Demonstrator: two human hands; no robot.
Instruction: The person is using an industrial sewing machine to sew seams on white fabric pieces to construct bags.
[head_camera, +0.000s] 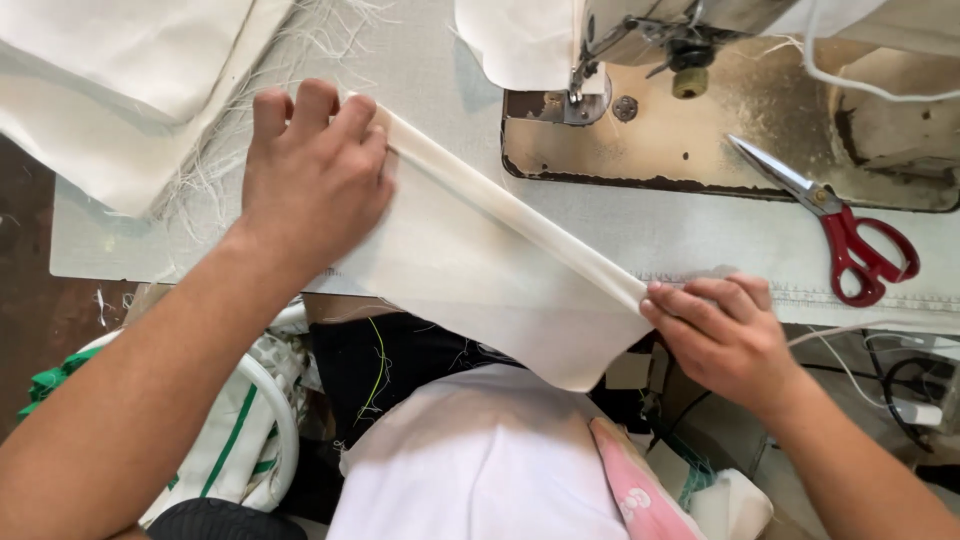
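**Cream fabric pinned flat and folded along the table edge**

Far left first: a stack of frayed off-white cloth pieces (120, 90) heaped at the table's corner, loose threads trailing onto the pale grey sewing-table top (440, 70). Just right of that, the left hand (315, 175), palm down, fingers spread and flat, not clenched, pressing on the upper end of the cream rectangular fabric panel (470, 280). Fingertips right at the folded hem, a long narrow rolled edge (510, 215) running diagonally down and to the right across the table.

Fabric panel itself lying across the table's near edge, lower corner drooping off over the lap. Below it, a white garment (480, 460) across the lap, a white-and-green woven bag (240, 440) at lower left, a scrap of pink patterned cloth (630, 490) beside.

Further right, the right hand (715, 330) at the lower end of the fold, fingers curled and pinching the rolled edge against the table's rim. Above, the worn metal bed of the sewing machine (700, 140), presser foot and needle (578, 95) near the top, white cloth (520, 40) hanging beside. Far right: red-handled steel scissors (835, 225), blades closed, resting half on the machine bed, well apart from both hands.
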